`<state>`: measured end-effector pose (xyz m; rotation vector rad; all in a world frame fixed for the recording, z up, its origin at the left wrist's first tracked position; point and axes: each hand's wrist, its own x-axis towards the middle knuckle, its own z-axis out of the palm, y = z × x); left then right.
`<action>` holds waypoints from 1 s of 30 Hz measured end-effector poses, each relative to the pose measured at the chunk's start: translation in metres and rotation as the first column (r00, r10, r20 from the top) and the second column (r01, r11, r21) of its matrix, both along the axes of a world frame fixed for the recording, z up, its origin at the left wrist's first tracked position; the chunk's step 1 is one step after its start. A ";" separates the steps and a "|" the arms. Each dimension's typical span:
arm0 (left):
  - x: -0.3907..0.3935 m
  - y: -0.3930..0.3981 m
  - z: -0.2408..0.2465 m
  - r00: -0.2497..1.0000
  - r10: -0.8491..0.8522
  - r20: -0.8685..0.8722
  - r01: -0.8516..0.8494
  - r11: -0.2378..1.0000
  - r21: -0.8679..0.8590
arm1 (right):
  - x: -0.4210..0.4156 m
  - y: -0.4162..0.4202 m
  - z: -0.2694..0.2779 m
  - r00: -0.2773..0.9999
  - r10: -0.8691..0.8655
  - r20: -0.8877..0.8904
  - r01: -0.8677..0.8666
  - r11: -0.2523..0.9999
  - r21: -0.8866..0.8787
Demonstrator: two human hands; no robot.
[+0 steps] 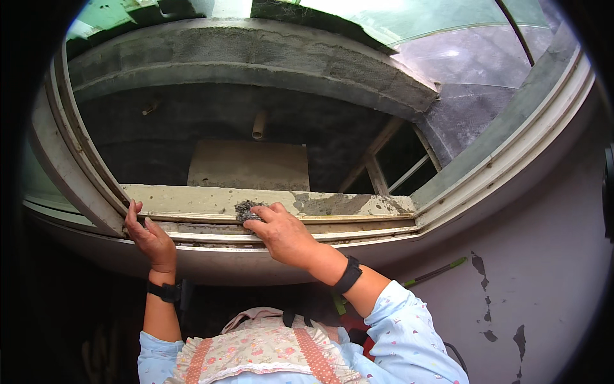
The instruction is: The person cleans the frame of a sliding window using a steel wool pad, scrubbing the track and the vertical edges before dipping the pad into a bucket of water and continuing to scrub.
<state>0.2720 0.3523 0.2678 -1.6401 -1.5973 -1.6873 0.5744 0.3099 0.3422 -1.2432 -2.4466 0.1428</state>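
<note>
My right hand [286, 236] grips a grey steel wool scourer [245, 209] against the outer rail of a window's bottom track [355, 228]. Dark dirt lies in the grooves of this light-coloured track. My left hand [154, 241] is at the lower left corner, its fingers apart, against the upright edge of the sliding window sash [88, 168]. It appears to hold nothing. Just beyond the track runs a stained concrete ledge [192, 200], with a grey worn patch towards its right. Part of the scourer is hidden under my right fingers.
The window's right jamb [508, 149] rises beside the opening. Outside are a concrete beam [288, 53], a short pipe [259, 126] and a board-like panel [249, 165]. Indoors, a green-tipped pole [434, 272] leans near the wall [542, 269], whose paint is peeling.
</note>
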 end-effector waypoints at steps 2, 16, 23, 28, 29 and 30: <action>0.004 0.001 0.000 1.000 -0.011 -0.003 0.011 1.000 0.004 | 0.050 -0.022 0.003 0.992 -0.125 0.004 0.125 0.991 0.052; -0.002 0.001 -0.006 0.999 0.033 -0.017 -0.034 0.998 -0.045 | 0.274 -0.103 -0.007 0.379 -0.918 0.119 0.915 0.391 0.102; -0.003 0.006 -0.009 0.995 0.043 -0.090 -0.047 0.998 -0.045 | 0.209 -0.084 -0.014 0.498 -0.867 0.018 0.864 0.498 0.069; -0.011 0.007 -0.010 0.990 0.065 -0.127 -0.071 0.997 -0.042 | 0.202 -0.092 0.000 0.549 -0.815 -0.185 0.826 0.564 -0.030; -0.011 0.007 -0.008 0.991 0.057 -0.123 -0.062 0.997 -0.041 | 0.212 -0.095 0.007 0.579 -0.774 -0.256 0.794 0.607 -0.036; -0.010 0.006 -0.008 0.991 0.048 -0.126 -0.055 0.997 -0.051 | 0.215 -0.099 0.021 0.535 -0.796 -0.281 0.823 0.567 -0.037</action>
